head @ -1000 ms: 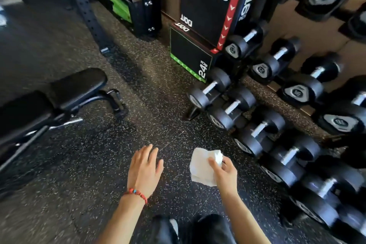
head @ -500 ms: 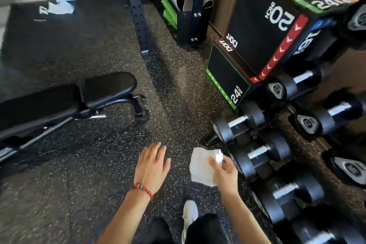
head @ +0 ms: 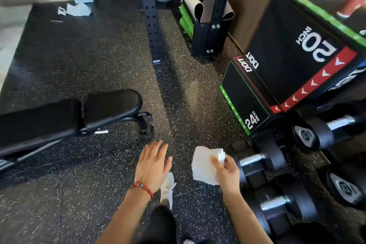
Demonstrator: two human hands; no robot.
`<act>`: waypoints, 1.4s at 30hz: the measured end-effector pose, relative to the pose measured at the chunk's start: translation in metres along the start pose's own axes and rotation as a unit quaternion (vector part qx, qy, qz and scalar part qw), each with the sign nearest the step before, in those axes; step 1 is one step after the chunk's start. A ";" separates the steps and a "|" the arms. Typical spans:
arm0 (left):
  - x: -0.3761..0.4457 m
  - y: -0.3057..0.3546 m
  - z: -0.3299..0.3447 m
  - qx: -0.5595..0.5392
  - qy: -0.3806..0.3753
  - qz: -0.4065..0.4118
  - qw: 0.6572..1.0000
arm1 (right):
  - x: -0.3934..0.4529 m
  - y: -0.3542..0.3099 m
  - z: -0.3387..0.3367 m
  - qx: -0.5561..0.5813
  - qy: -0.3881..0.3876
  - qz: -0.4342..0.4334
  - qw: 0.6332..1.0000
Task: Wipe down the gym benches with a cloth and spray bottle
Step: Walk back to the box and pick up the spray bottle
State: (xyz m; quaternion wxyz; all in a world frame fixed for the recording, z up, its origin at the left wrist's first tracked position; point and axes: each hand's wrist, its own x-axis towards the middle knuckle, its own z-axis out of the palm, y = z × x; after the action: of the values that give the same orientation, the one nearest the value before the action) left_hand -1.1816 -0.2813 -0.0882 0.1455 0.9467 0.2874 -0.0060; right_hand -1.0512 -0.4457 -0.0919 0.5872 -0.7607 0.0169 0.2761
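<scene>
Our view has swung up and left — the bench [head: 71, 117] now sits fuller in view, well apart on the left; our right hand [head: 225, 172] still pinches the cloth [head: 204, 166]; our left hand [head: 153, 164] hangs flat, holding nothing; no spray bottle clearly shows — wiping not yet begun

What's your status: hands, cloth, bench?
Right hand pinching white cloth; left hand open, holding nothing. Bench off to the left, untouched. Spray bottle not identifiable. Dumbbells close on the right.
</scene>
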 end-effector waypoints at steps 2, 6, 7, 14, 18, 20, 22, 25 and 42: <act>0.039 -0.014 -0.003 0.000 0.002 0.008 1.000 | 0.031 -0.014 0.018 0.003 0.003 0.004 1.000; 0.115 -0.040 -0.021 0.007 0.016 0.022 1.000 | 0.090 -0.047 0.052 0.000 0.015 0.015 1.000; 0.132 -0.046 -0.026 0.007 0.021 0.023 0.999 | 0.102 -0.058 0.060 0.001 0.020 0.015 1.000; 0.236 -0.067 -0.036 0.005 0.040 0.014 0.999 | 0.186 -0.109 0.101 0.015 0.037 0.023 0.999; 0.295 -0.061 -0.034 -0.003 0.027 0.015 1.000 | 0.243 -0.133 0.111 0.004 0.037 0.026 0.999; 0.329 -0.056 -0.033 -0.007 0.025 0.017 1.000 | 0.274 -0.146 0.113 0.005 0.036 0.026 0.999; 0.366 -0.050 -0.031 -0.005 0.026 0.018 0.999 | 0.309 -0.160 0.113 0.014 0.037 0.022 0.999; 0.422 -0.036 -0.033 -0.007 0.020 0.026 0.999 | 0.361 -0.186 0.110 0.001 0.040 0.008 0.999; 0.683 0.029 -0.053 0.018 0.004 0.126 0.992 | 0.567 -0.291 0.097 0.037 0.109 0.013 0.993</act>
State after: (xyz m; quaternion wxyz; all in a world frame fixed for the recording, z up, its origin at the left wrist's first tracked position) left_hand -0.5989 0.0809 -0.0942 0.1271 0.9778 0.1663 0.0107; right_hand -0.5081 -0.0985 -0.0991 0.6059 -0.7638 0.1012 0.1982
